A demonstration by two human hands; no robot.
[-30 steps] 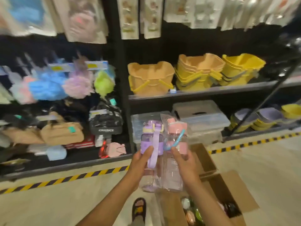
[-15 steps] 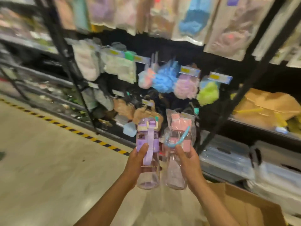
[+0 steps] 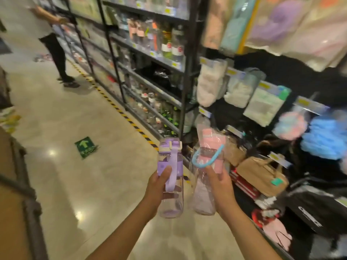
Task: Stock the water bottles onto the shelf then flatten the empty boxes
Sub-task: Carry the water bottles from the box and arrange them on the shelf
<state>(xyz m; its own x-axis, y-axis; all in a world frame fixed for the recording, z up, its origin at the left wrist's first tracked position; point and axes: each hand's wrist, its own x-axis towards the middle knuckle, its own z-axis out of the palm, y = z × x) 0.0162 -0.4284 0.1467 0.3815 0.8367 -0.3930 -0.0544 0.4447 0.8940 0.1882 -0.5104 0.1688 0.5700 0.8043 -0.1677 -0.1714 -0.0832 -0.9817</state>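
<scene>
Both hands up in front of the body, one bottle each.

- Left hand [image 3: 157,186] grips the purple water bottle [image 3: 172,201] at mid-body. The thumb lies across the front on the purple band; the other fingers wrap behind, mostly hidden.
- Purple bottle is upright: long axis near vertical in frame, lid up and away from the person, clear base toward the wrist. Its purple strap [image 3: 172,173] hangs down the front from the lid, beside the thumb.
- Right hand [image 3: 219,184] grips the pink water bottle [image 3: 203,197], thumb on the front, fingers curled round the right side.
- Pink bottle is in a clear plastic wrap. It is upright, lid up, with the top leaning a little to the right. A blue strap [image 3: 206,164] loops across below the pink lid.
- The bottles are side by side, near each other but apart, purple on the left. They are held in the air over the aisle floor [image 3: 84,175], not on any shelf.

Surroundings:
- A black shelf rack [image 3: 187,72] stands ahead, with stocked bottles [image 3: 165,40] on its upper tiers.
- To its right hang bath sponges [image 3: 326,139], with a tan bag [image 3: 262,175] below.
- Yellow-black floor tape [image 3: 116,107] runs along the rack base, and a green arrow sticker [image 3: 85,146] is on the floor.
- Another person [image 3: 54,40] stands far down the aisle, blurred.
</scene>
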